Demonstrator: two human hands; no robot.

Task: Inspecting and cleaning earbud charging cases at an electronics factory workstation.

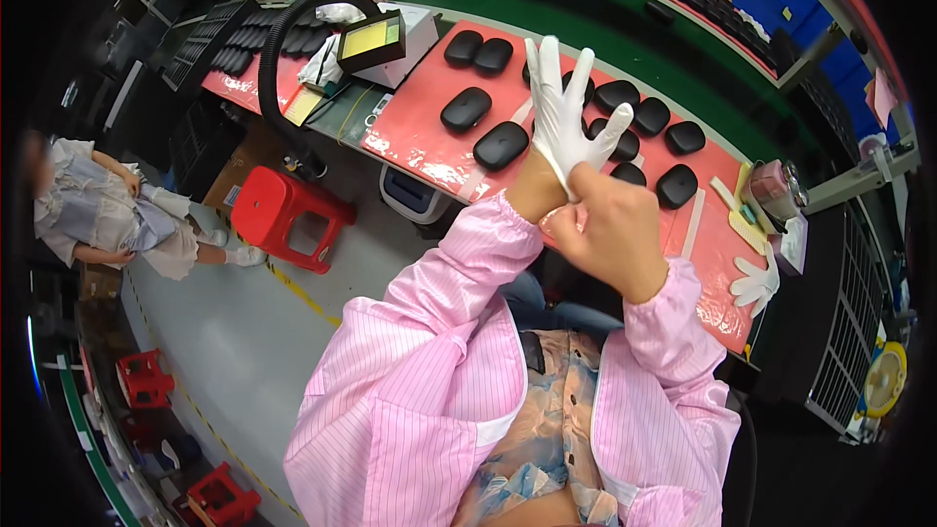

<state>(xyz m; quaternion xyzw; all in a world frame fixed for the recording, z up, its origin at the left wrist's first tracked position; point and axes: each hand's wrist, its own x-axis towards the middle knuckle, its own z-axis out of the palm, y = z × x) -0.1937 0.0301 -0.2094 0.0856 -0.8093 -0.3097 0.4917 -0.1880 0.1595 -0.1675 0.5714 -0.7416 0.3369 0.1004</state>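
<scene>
My left hand (568,127) wears a thin white glove (554,98), its fingers spread upward over the work surface. With bare fingers, my right hand (617,226) pinches the glove's cuff at the left wrist. Around and behind the gloved hand lie several rounded black cases (501,145) on a red mat (410,141); some are partly hidden by the hand. A second white glove (754,285) rests flat near the mat's right edge.
A black hose (271,78) arches beside a box with a yellow pad (371,40) at left. A clear jar (774,182) stands at right. Beyond the mat runs a green conveyor (683,54). A red stool (291,218) and another person (117,205) are at left.
</scene>
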